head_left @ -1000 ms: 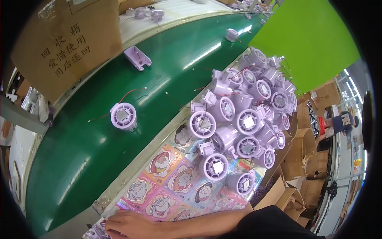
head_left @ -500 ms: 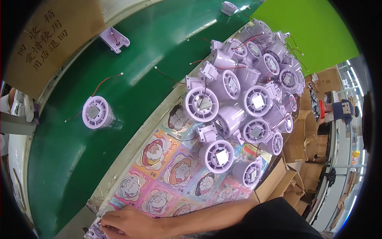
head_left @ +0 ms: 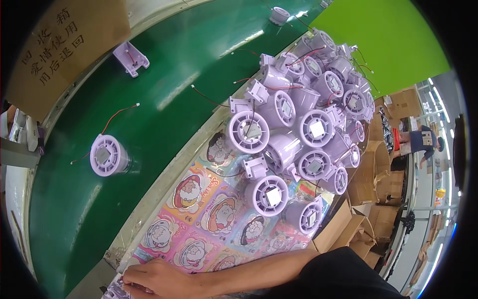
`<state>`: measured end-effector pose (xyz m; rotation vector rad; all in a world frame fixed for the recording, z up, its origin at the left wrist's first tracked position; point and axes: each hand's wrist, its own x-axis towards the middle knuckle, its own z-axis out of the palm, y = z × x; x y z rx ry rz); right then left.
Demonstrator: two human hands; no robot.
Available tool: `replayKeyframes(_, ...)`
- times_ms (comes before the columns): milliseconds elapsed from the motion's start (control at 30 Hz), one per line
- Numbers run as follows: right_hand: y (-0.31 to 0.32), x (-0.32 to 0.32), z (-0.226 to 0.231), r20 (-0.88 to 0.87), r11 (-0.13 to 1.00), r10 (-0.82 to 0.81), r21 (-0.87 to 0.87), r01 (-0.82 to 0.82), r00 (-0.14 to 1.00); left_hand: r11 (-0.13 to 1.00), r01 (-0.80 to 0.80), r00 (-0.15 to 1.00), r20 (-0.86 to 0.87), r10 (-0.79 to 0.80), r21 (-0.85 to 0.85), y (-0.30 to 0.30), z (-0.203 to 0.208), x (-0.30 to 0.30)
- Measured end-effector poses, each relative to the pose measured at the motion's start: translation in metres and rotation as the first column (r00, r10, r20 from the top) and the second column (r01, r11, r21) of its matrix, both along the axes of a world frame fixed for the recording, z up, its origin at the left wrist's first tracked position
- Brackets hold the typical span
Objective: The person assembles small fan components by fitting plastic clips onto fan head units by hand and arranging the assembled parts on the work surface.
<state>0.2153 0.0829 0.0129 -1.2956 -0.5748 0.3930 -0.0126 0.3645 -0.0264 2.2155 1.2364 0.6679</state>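
Observation:
My right hand [head_left: 158, 280] is at the lower left, its forearm crossing the lower edge from the right. Its fingers are curled down among small lilac plastic parts [head_left: 113, 289]; what they pinch is hidden beneath them. My left hand is out of view. Above the forearm lies a sheet of colourful cartoon pictures [head_left: 219, 212] under a clear glossy cover. Heaped on its far side are several lilac cup-shaped housings [head_left: 270, 195] with spoked round ends, square pale pads and thin red and black wires.
A green conveyor belt [head_left: 164, 129] runs along the left, carrying a lone lilac housing [head_left: 105, 154], a lilac bracket-like cover [head_left: 130, 59] and a small cup-shaped part [head_left: 280, 16]. Cardboard boxes [head_left: 343, 229] stand at the right. Another person [head_left: 423, 140] is farther back.
The lone housing, the bracket-like cover and the far cup-shaped part have shifted left and nearer with the belt. The heap appears slightly farther left. My right hand has hardly moved.

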Motion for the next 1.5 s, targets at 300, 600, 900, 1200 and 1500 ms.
replayKeyframes(300,0.000,0.003,0.004,0.023,0.998,0.049,-0.033,-0.048,0.999,0.999,-0.015,0.999,0.049,0.017,-0.046,-0.007,-0.012,0.000)
replayKeyframes(600,-0.003,0.001,-0.001,0.119,0.991,0.124,-0.070,-0.116,0.985,1.000,-0.003,0.993,0.120,0.002,0.009,-0.029,0.022,0.011)
replayKeyframes(900,0.009,0.006,0.007,-0.071,0.986,0.159,0.061,-0.155,0.985,0.965,-0.098,0.924,0.383,-0.003,0.245,-0.134,0.129,0.051)
replayKeyframes(1200,-0.003,0.055,0.014,-0.245,0.974,-0.023,0.212,0.076,0.969,0.759,0.546,0.807,0.022,-0.590,0.354,-0.237,0.163,0.146)
replayKeyframes(1500,-0.026,0.100,0.008,-0.452,0.846,-0.324,0.255,0.468,0.831,0.977,-0.063,0.996,0.080,0.047,0.205,-0.225,0.050,0.293)
